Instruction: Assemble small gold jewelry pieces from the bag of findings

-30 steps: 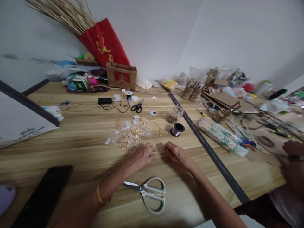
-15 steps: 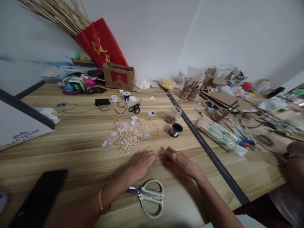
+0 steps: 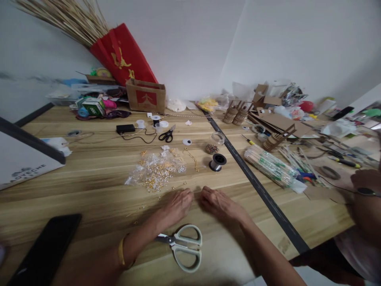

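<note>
Low over the wooden table, my left hand (image 3: 181, 203) is closed, its fingertips drawn together. Facing it across a small gap, my right hand (image 3: 214, 201) is closed too, with the fingers curled in. Whatever either hand pinches is too small or hidden to make out. Beyond my left hand lies a pile of gold and silver jewelry findings (image 3: 157, 174) with clear plastic bags. A thin gold chain (image 3: 193, 159) and a spool of clear line (image 3: 217, 163) are farther up. Pale-handled scissors (image 3: 186, 248) lie below my left forearm.
A black phone (image 3: 47, 246) lies at the left. Black scissors (image 3: 167, 134) and a jar of beads (image 3: 212, 148) are farther back. A bundle of wrapped sticks (image 3: 269, 165) lies right of the dark strip (image 3: 256, 178). Another person's arm (image 3: 366, 194) reaches in at the right.
My right hand has come slightly closer to my left hand, narrowing the gap. The whole view has shifted a little. The other person's arm at the right has moved.
</note>
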### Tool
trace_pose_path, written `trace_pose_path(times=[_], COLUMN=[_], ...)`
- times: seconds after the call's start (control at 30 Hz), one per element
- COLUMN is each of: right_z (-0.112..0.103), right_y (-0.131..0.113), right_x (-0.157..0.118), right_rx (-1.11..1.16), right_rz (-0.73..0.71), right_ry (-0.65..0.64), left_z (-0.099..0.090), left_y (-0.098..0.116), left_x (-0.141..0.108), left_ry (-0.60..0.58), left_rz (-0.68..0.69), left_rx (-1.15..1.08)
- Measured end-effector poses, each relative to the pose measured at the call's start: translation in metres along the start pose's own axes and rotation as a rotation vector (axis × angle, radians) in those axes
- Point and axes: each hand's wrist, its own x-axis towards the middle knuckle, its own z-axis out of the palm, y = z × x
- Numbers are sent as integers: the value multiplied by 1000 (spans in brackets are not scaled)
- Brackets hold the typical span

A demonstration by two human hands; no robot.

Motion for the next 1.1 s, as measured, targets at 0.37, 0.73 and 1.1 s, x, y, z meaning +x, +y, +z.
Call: trace_pose_path(times=[0.37,0.73,1.1], right_z=[-6,9,15], right_y=[17,-13,-6], right_x=[-1,9,7], right_rx=[424,-92,-108], right_rz=[99,20,-11], right_ry=[63,20,28], left_z=[-17,-18,-13], left_y=[-5,-13,-7], left_x=[6,-1,-3], left_ry=[66,37,5], left_rz=[-248,-216,-49], left_rx=[-297,-166,-116])
